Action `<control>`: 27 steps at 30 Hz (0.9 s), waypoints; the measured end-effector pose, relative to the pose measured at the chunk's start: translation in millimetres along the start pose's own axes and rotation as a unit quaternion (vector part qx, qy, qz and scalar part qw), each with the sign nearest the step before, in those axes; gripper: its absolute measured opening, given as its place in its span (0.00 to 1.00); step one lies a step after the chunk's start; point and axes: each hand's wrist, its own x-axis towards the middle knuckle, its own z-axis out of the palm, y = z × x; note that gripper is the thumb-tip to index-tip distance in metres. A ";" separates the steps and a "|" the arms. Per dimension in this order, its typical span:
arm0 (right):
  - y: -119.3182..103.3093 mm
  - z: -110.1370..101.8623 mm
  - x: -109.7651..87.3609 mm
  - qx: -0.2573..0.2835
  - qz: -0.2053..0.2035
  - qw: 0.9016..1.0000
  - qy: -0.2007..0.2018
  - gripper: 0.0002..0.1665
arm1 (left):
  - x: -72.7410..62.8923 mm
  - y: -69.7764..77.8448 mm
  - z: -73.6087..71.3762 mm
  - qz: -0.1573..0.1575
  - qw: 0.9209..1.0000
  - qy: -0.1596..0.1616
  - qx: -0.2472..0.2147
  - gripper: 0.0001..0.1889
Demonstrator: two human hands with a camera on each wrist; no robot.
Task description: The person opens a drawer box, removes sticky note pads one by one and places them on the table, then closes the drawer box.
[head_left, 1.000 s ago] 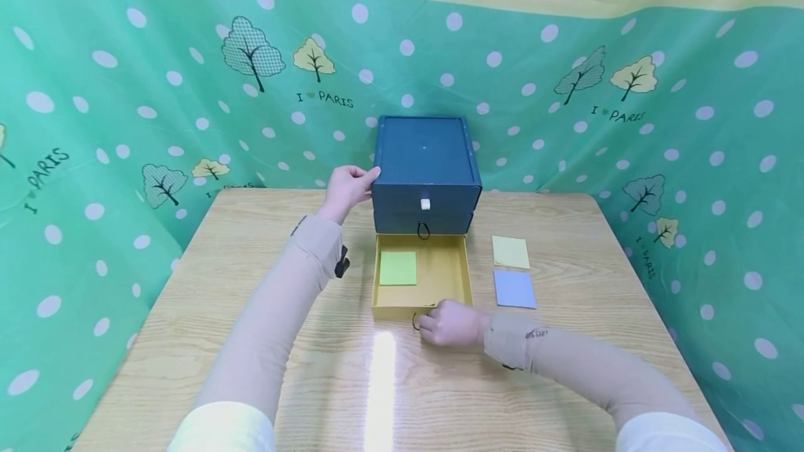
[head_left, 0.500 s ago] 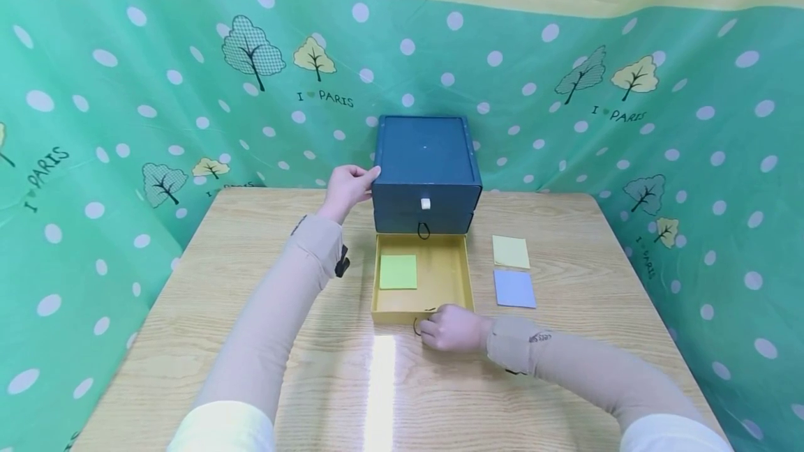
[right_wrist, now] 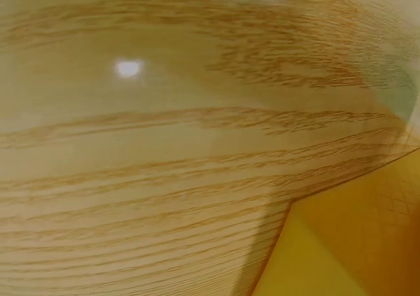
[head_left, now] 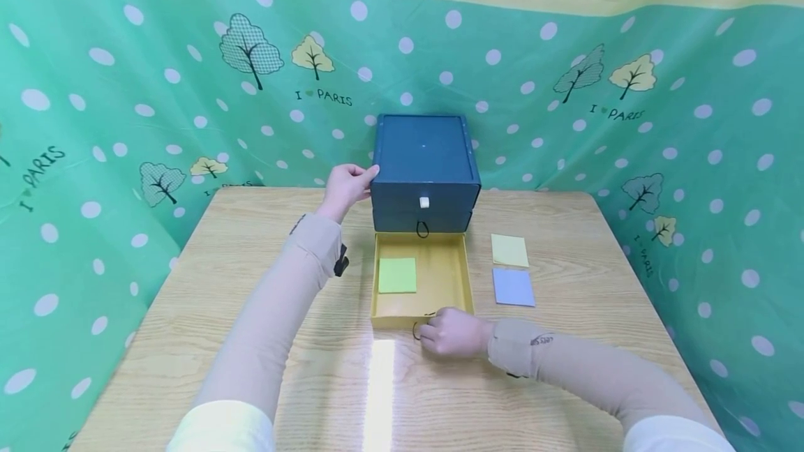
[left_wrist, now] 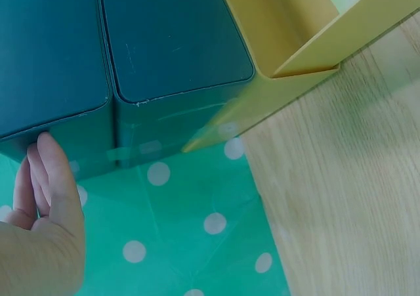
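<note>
A dark blue drawer box (head_left: 426,152) stands at the back of the table, and a yellow drawer (head_left: 440,274) is pulled out at its base. My left hand (head_left: 344,190) rests against the box's left side, fingers fairly straight, thumb at the top edge; the left wrist view shows its fingertips on the blue wall (left_wrist: 98,138). At the drawer's front, my right hand (head_left: 455,333) has curled fingers pinching a black loop (head_left: 416,331), which they partly cover. A green sticky note pad (head_left: 397,275) lies inside the drawer at the left. The right wrist view shows only yellow drawer (right_wrist: 354,230) and table.
To the right of the drawer lie a pale yellow sticky note pad (head_left: 509,250) and a blue one (head_left: 514,287). A white knob (head_left: 424,202) and another black loop (head_left: 423,229) are on the blue fronts. A green dotted curtain (head_left: 527,117) borders the table (head_left: 301,382).
The right hand has drawn the yellow drawer slightly farther toward me, the green pad moving with it. The left hand has stayed on the box.
</note>
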 end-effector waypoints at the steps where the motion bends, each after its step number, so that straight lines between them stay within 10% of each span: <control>1: -0.2 0.4 1.0 -0.002 -0.001 1.000 0.005 0.29 | 0.2 0.0 0.1 0.000 1.000 0.000 0.000 0.17; 17: 11.6 -32.9 11.4 -0.013 -0.009 0.999 0.027 0.34 | -0.3 0.1 -0.1 -0.001 1.000 -0.001 -0.003 0.17; 27: 1.6 -7.0 1.7 -0.005 -0.008 1.000 0.025 0.38 | 0.0 -0.6 -0.3 -0.002 1.000 -0.002 -0.009 0.16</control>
